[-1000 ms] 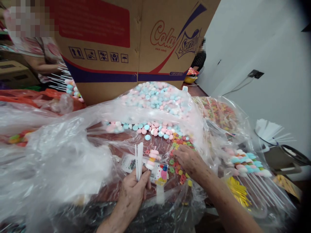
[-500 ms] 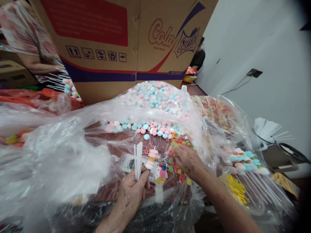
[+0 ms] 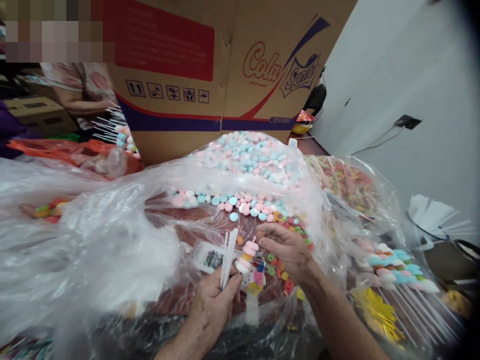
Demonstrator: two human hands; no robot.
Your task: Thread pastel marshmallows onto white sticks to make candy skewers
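Observation:
My left hand (image 3: pixel 219 295) is closed around a bundle of white sticks (image 3: pixel 228 257) and a candy skewer (image 3: pixel 246 257). Pink and white candy pieces are threaded on the skewer with an orange ring between them, and its bare tip points up. Just right of that tip, my right hand (image 3: pixel 288 250) pinches what looks like a small ring candy, mostly covered by the fingertips. Loose ring candies (image 3: pixel 279 270) in red, green and yellow lie under and beside my right hand. Behind them, pink, blue and white candies (image 3: pixel 243 202) spill from a clear plastic bag.
A large cardboard box (image 3: pixel 225 80) stands at the back. Finished skewers (image 3: pixel 397 265) lie at right beside yellow ties (image 3: pixel 378 312), with white sticks (image 3: pixel 435 217) beyond. Crumpled clear plastic (image 3: pixel 112 255) covers the left. A person (image 3: pixel 84 92) is behind the box's left edge.
My right hand has moved left from the ring candies to beside the skewer tip, its fingers pinched. My left hand still grips the sticks and skewer. The camera view has shifted slightly.

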